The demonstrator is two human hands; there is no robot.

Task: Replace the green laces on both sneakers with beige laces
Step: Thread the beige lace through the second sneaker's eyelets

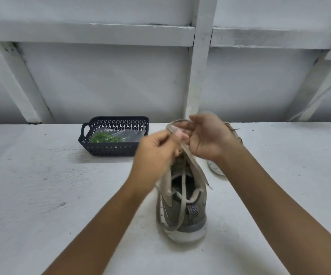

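Looks like a bare utility or workshop space, not a lived-in room. Past the two hands, where the lace is pinched, there's a white-painted wall [101, 80] of flat panels with rough boards [89, 34] nailed across, upright and slanted, paint patchy and scuffed. Under the grip is a white-painted bench top [41, 185], speckled with dirt and chips; a dark plastic basket [113, 149] sits on it, off to the left of the grip.
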